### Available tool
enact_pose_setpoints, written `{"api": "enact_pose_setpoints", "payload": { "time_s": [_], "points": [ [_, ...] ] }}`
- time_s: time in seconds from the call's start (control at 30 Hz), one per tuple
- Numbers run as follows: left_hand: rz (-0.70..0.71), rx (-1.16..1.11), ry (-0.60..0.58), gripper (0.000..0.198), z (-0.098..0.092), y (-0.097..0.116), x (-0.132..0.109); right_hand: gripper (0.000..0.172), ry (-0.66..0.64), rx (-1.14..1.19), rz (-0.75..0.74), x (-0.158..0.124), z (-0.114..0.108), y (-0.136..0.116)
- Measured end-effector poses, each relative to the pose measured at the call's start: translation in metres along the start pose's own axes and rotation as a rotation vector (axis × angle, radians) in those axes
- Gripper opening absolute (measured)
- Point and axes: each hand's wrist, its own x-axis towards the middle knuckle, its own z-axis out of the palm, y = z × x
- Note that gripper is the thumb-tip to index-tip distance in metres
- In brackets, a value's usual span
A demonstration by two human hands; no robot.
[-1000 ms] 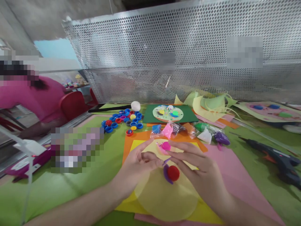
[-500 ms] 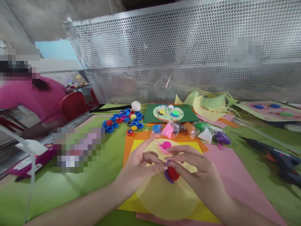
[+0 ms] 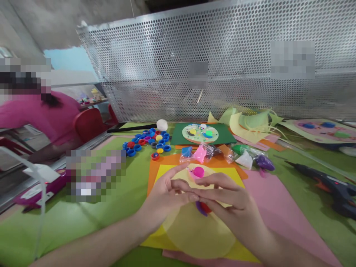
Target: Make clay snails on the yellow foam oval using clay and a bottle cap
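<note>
My left hand (image 3: 164, 194) and my right hand (image 3: 232, 196) meet fingertip to fingertip over a pale yellow paper circle (image 3: 197, 237). Both pinch at the upper end of a purple clay strip (image 3: 201, 209), and the fingers hide that end. Against the strip's right side sits a red bottle cap (image 3: 206, 207), partly covered by my right fingers. Just beyond my fingertips, a pink snail figure (image 3: 198, 172) with small eyes lies on the circle. Under the circle is a yellow sheet (image 3: 155, 239).
Several bottle caps (image 3: 136, 146) lie at the back left. Bagged clay packets (image 3: 200, 152) sit beyond my hands. A glue gun (image 3: 328, 187) rests at right, another purple tool (image 3: 41, 194) at left. A perforated metal panel (image 3: 167, 74) stands behind. A person in pink (image 3: 55, 115) sits at left.
My fingertips have closed together over the strip's upper end, covering purple clay and more of the red cap that showed before. The view has shifted slightly.
</note>
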Motion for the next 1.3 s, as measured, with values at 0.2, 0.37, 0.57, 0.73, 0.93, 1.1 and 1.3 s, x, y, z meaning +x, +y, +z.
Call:
{"api": "enact_pose_setpoints", "payload": {
  "time_s": [0.2, 0.37, 0.57, 0.73, 0.93, 1.1, 1.3],
  "points": [
    [-0.030, 0.031, 0.052, 0.062, 0.000, 0.000, 0.000, 0.023, 0.029, 0.028, 0.060, 0.002, -0.002, -0.005],
    [-0.060, 0.045, 0.058, 0.061, 0.003, 0.002, -0.001, 0.019, 0.015, -0.025, 0.072, 0.000, 0.002, -0.002],
    [-0.093, 0.016, 0.005, 0.076, 0.006, 0.001, -0.003, 0.015, 0.050, -0.068, 0.033, -0.002, 0.002, 0.001],
    [-0.148, -0.024, 0.000, 0.081, 0.005, -0.002, -0.001, 0.008, 0.003, -0.100, -0.052, -0.001, 0.003, 0.001],
    [-0.103, -0.044, 0.043, 0.084, 0.004, 0.000, -0.003, 0.014, 0.004, -0.098, -0.075, 0.000, 0.002, -0.005],
    [-0.023, -0.069, 0.016, 0.082, 0.000, 0.001, -0.001, 0.011, 0.101, -0.104, 0.054, 0.001, -0.004, -0.010],
    [-0.080, 0.027, 0.056, 0.064, -0.003, 0.002, 0.004, 0.017, 0.076, -0.101, 0.146, -0.002, -0.002, -0.004]
  ]
}}
